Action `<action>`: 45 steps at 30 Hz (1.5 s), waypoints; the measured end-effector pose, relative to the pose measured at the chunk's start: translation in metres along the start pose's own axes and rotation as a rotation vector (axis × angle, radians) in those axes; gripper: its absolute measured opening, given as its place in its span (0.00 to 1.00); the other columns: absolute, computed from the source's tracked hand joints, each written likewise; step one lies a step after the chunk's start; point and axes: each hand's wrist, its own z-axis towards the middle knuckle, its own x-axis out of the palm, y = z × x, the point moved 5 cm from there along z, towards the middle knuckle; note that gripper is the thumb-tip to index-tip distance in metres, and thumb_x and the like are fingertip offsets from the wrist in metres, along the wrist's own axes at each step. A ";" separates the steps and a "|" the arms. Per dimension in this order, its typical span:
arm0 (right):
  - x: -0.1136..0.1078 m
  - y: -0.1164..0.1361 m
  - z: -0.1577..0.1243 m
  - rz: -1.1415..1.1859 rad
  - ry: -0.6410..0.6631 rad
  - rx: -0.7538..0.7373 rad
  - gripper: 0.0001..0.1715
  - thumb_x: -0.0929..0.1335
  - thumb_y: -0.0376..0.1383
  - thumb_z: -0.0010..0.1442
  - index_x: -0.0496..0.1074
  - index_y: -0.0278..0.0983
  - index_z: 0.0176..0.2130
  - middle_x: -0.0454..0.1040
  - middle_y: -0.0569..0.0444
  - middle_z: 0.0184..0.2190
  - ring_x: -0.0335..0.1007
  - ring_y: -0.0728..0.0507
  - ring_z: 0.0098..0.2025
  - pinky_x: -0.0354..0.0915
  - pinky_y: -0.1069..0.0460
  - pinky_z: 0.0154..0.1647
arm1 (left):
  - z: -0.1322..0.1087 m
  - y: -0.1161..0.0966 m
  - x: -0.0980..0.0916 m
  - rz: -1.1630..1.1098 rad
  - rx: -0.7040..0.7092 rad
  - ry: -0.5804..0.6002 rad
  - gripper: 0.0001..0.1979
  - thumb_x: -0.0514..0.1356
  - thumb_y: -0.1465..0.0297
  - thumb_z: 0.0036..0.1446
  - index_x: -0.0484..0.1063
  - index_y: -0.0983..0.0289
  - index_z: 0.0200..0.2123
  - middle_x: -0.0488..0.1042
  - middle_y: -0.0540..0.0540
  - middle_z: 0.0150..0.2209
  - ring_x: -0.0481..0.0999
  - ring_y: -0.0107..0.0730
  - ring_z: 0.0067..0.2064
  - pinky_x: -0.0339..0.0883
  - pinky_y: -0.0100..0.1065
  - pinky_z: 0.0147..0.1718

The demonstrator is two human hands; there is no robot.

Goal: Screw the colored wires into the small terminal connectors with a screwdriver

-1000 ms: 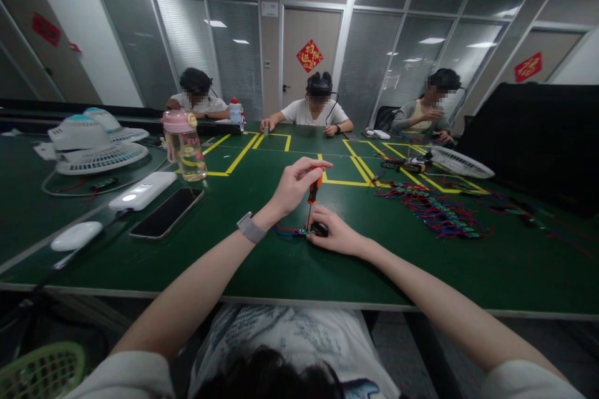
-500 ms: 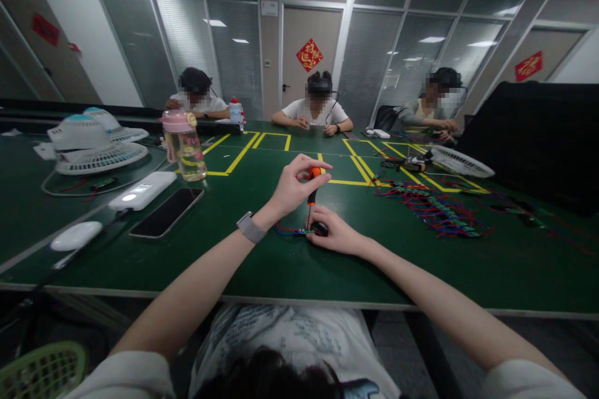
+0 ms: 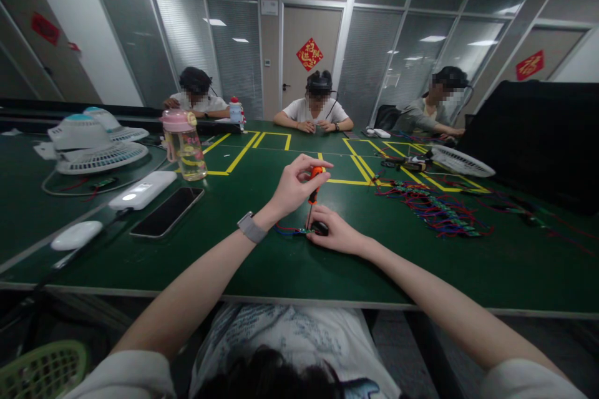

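Note:
My left hand (image 3: 298, 186) is closed around the orange and black handle of a screwdriver (image 3: 317, 176), which stands nearly upright with its tip pointing down. At the tip lies a small green circuit board (image 3: 303, 232) with red and blue wires running off to the left. My right hand (image 3: 337, 232) rests on the table and holds a black part (image 3: 320, 228) beside the board, its fingers close to the screwdriver's shaft. The fingers partly hide the black part, so its kind does not show.
Right of my hands lies a row of wired circuit boards (image 3: 435, 209). On the left are a phone (image 3: 167, 212), a white power bank (image 3: 143, 191), a pink-lidded bottle (image 3: 189, 149) and fan parts (image 3: 100, 156). A black screen-like panel (image 3: 538, 143) stands at right. Several people sit opposite.
My hands stay almost in place, the screwdriver handle turned slightly. Across the table, the middle person's hands came together and the person at right reached further right.

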 end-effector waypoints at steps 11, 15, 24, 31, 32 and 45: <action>0.000 0.000 0.000 0.006 0.006 0.000 0.07 0.70 0.29 0.52 0.69 0.37 0.33 0.70 0.52 0.37 0.65 0.43 0.41 0.65 0.47 0.44 | 0.000 0.007 0.003 -0.176 -0.095 0.055 0.14 0.59 0.67 0.57 0.76 0.66 0.44 0.78 0.57 0.37 0.77 0.29 0.34 0.71 0.31 0.35; 0.000 0.000 0.000 0.008 0.005 0.001 0.07 0.70 0.30 0.52 0.68 0.37 0.32 0.70 0.52 0.37 0.65 0.43 0.41 0.64 0.48 0.44 | 0.000 0.000 0.001 -0.056 -0.027 0.027 0.10 0.63 0.67 0.54 0.78 0.65 0.39 0.74 0.54 0.35 0.71 0.24 0.30 0.67 0.26 0.28; -0.001 0.003 0.000 -0.011 0.003 -0.006 0.06 0.70 0.30 0.52 0.69 0.37 0.33 0.70 0.52 0.37 0.65 0.43 0.41 0.64 0.47 0.44 | 0.001 0.009 0.004 -0.233 -0.113 0.071 0.15 0.55 0.67 0.60 0.76 0.66 0.45 0.78 0.59 0.44 0.78 0.35 0.42 0.73 0.35 0.40; -0.001 0.001 0.000 -0.003 0.005 -0.008 0.06 0.70 0.30 0.52 0.69 0.38 0.33 0.70 0.52 0.37 0.65 0.43 0.41 0.64 0.47 0.44 | 0.000 0.002 0.000 -0.061 -0.042 -0.011 0.11 0.63 0.67 0.53 0.77 0.65 0.40 0.77 0.56 0.37 0.76 0.29 0.35 0.71 0.29 0.34; -0.001 0.000 0.000 0.000 0.007 -0.005 0.06 0.70 0.30 0.52 0.69 0.38 0.33 0.70 0.52 0.37 0.65 0.43 0.41 0.64 0.47 0.44 | 0.000 0.001 0.000 -0.040 -0.025 -0.011 0.11 0.64 0.67 0.52 0.77 0.65 0.39 0.76 0.55 0.37 0.75 0.28 0.35 0.70 0.28 0.33; -0.001 0.001 0.000 0.003 0.004 -0.011 0.07 0.70 0.30 0.52 0.69 0.38 0.33 0.70 0.52 0.38 0.65 0.42 0.42 0.65 0.47 0.45 | 0.001 0.010 0.003 -0.225 -0.103 0.050 0.14 0.58 0.67 0.58 0.75 0.66 0.44 0.78 0.57 0.39 0.77 0.31 0.37 0.72 0.33 0.37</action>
